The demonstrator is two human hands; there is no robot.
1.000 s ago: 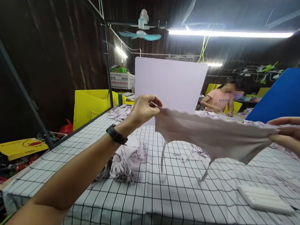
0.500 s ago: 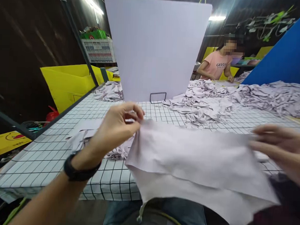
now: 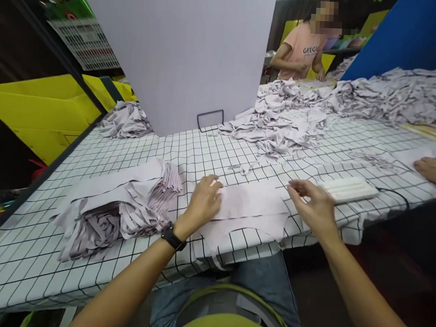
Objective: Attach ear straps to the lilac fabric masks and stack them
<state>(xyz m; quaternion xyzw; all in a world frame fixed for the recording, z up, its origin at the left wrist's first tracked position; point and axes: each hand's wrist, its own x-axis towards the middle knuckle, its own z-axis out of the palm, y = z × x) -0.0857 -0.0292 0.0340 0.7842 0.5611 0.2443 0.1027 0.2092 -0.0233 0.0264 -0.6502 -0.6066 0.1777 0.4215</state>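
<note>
We're at the white, black-gridded, cloth-covered tabletop (image 3: pixel 204 153). Across its far right corner sprawls a loose pale-lilac fabric heap (image 3: pixel 397 101), seemingly all left to straighten. Toward the left edge, a layered pale-lilac fabric stack (image 3: pixel 130 198) looks done. And here, one flat, strapped pale-lilac fabric piece (image 3: pixel 252 199) lies at the near edge, apparently almost smoothed! Our left hand (image 3: pixel 204 199) covers its left end, grip unclear; our right hand (image 3: pixel 313 201), thumb and forefinger parted, sits by its right.

We reach both forearms (image 3: pixel 131 275) forward, left hand (image 3: pixel 203 200) palm down, fingers (image 3: pixel 214 188) bent; right hand (image 3: pixel 314 207) with thumb (image 3: pixel 297 197) and fingers parted.
</note>
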